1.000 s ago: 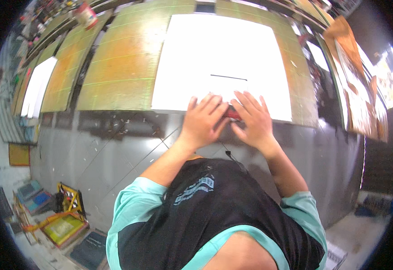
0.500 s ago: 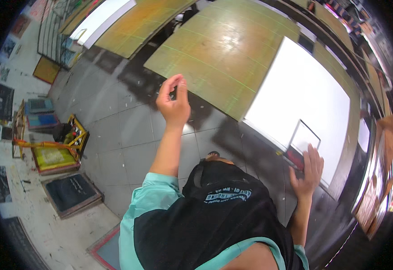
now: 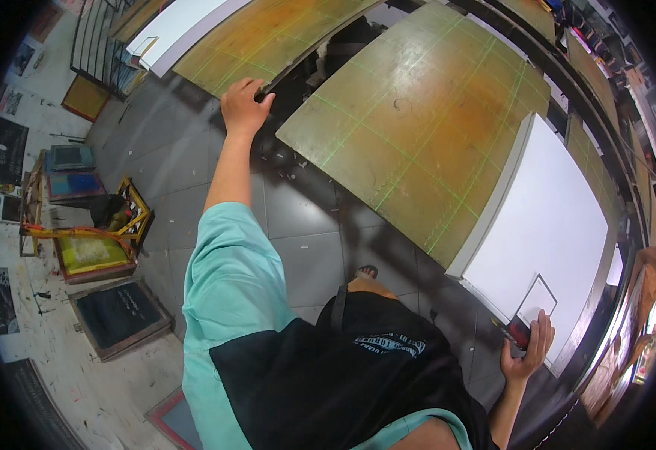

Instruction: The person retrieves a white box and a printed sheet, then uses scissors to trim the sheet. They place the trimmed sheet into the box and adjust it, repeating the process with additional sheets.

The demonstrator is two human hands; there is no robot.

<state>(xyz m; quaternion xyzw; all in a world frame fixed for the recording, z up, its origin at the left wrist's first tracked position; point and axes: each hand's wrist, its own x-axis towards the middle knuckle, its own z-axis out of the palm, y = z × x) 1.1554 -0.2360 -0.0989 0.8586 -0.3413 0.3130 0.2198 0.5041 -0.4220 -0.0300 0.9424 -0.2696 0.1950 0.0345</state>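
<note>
My left hand point(image 3: 245, 109) reaches forward at the upper left, beside the near corner of a greenish-yellow board point(image 3: 268, 37). Its fingers curl loosely and the thumb stands apart; I cannot tell whether it touches that board. My right hand point(image 3: 527, 346) lies at the near edge of a white sheet or stack point(image 3: 542, 210), fingers stretched out. A red-and-black object point(image 3: 519, 332) shows between thumb and fingers, partly hidden. Above the fingertips, a thin dark rectangular outline point(image 3: 538, 289) is visible on the white surface.
A large greenish board with green grid lines point(image 3: 410, 112) spans the middle. Another white stack point(image 3: 182, 26) lies at the far left. Framed screens point(image 3: 121, 315) and a yellow metal frame point(image 3: 136, 217) stand on the left. Grey floor tiles point(image 3: 302, 202) run between, with my foot point(image 3: 369, 274) below.
My left hand has moved forward and left, and its thumb and fingers have parted. The view has shifted, so the boards and white stack appear lower right. My right hand stays by the red-and-black object.
</note>
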